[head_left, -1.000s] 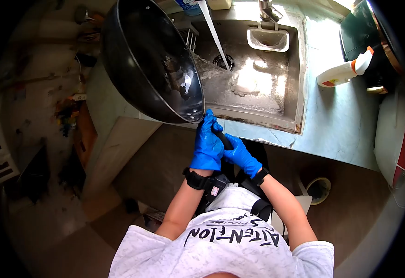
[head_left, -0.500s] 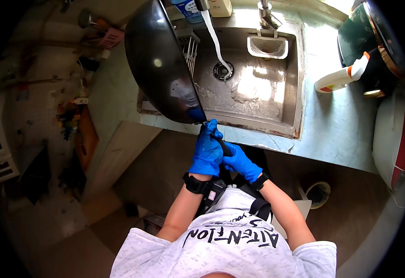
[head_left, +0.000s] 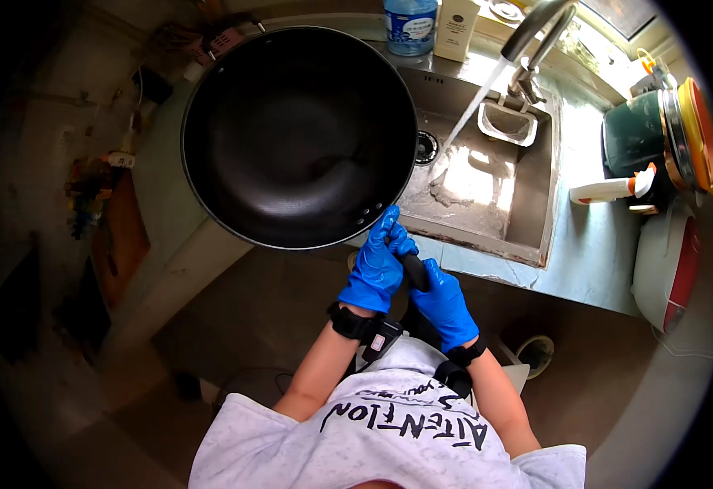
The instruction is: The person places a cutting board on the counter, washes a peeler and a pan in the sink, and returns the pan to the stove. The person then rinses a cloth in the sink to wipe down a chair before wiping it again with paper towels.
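Observation:
A large black wok (head_left: 291,138) is held over the left part of the sink and the counter beside it, its dark inside turned up toward me. Both hands wear blue gloves. My left hand (head_left: 377,265) wraps round the handle close to the rivets at the rim. Farther down, my right hand (head_left: 444,306) is closed on the end of the same black handle (head_left: 414,273). Water runs from the faucet (head_left: 536,33) into the metal sink (head_left: 527,212), to the right of the wok. The wok hides the sink's left side.
A soap caddy (head_left: 507,126) hangs at the sink's back. Behind the sink stand a blue-labelled bottle (head_left: 411,28) and a cream carton (head_left: 456,31). On the right are a white spray bottle (head_left: 613,190), stacked pots (head_left: 637,134) and a white-and-red appliance (head_left: 662,269).
The wok has turned from nearly edge-on, outer side showing, to inside facing up. It now covers more of the counter on the left. Both hands keep their hold on the handle.

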### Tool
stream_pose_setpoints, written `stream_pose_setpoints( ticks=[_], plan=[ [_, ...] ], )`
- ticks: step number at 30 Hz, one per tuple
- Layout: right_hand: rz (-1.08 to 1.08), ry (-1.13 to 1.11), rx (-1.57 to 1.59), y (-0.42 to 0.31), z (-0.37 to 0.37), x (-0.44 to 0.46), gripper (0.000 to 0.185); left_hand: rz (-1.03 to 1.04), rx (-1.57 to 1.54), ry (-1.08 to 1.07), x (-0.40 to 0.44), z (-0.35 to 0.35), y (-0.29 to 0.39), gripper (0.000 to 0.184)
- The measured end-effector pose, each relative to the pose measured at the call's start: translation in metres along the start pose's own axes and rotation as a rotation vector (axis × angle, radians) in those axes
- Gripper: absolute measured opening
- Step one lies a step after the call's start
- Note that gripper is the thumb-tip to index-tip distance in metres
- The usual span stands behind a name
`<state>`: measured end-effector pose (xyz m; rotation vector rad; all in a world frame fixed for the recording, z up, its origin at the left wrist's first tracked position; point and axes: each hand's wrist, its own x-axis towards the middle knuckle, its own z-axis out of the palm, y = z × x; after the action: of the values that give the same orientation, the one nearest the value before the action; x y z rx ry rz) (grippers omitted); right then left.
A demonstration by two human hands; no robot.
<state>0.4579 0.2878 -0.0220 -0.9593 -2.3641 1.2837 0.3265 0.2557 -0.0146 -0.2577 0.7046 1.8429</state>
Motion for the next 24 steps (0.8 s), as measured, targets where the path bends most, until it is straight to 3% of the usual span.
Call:
stream_pose_setpoints(
  ticks=[4,5,7,12,13,18,20,24],
  plan=[
    [-0.084,-0.036,-0.176,-0.042,0.033,0.026,0.023,0.049,-0.127,-0.057,0.003,-0.026,0.053,0.014],
    [-0.106,-0.058,-0.187,-0.052,0.045,0.034,0.023,0.116,-0.127,0.05,0.0,-0.027,0.068,0.009],
    [-0.146,-0.083,-0.207,-0.07,0.07,0.052,0.022,0.111,-0.21,0.064,0.003,-0.047,0.099,0.009],
    [-0.171,-0.155,-0.238,-0.104,0.134,0.088,0.018,0.143,-0.273,0.019,0.011,-0.092,0.168,0.021],
    [-0.162,-0.152,-0.22,-0.109,0.146,0.093,0.018,0.169,-0.232,0.108,0.008,-0.091,0.18,0.024],
    [-0.073,-0.148,-0.246,-0.141,0.187,0.106,0.019,0.166,-0.256,0.067,0.021,-0.13,0.215,0.023],
    [-0.1,-0.175,-0.263,-0.148,0.192,0.109,0.019,0.056,-0.332,-0.032,0.027,-0.145,0.223,0.022],
    [-0.074,-0.198,-0.269,-0.161,0.193,0.116,0.019,0.107,-0.295,-0.018,0.024,-0.135,0.237,0.024]
  ],
)
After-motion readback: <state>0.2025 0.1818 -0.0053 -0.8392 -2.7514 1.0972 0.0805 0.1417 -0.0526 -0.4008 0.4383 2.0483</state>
